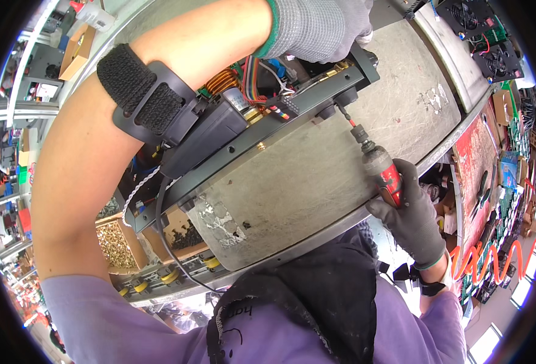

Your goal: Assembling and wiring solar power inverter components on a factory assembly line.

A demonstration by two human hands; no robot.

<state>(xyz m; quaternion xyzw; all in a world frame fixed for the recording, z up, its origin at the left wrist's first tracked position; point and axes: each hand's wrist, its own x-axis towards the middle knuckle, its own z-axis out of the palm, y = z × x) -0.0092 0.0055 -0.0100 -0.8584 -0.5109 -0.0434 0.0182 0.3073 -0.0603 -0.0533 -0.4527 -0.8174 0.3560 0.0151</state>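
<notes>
A dark metal machine chassis [219, 159] lies slantwise on a worn grey work surface, tilted so that its underside edge faces me. Copper windings [222, 80], a rainbow ribbon cable [254, 82] and other wiring show inside it. My left hand [322, 29], in a grey glove, is closed over the chassis's far right end; some of its fingertips are hidden. In a dark glove, my right hand [410, 215] grips a red and black power screwdriver [382, 167]. The bit points up at a black rubber foot [345, 97] on the chassis edge and seems to touch it.
Boxes of small brass-coloured parts [117, 246] and black screws [186, 235] sit at the lower left. A black cable [160, 212] hangs off the chassis. To the right are a coiled orange air hose [492, 264], a red worn panel [475, 151] and units with fans [495, 59].
</notes>
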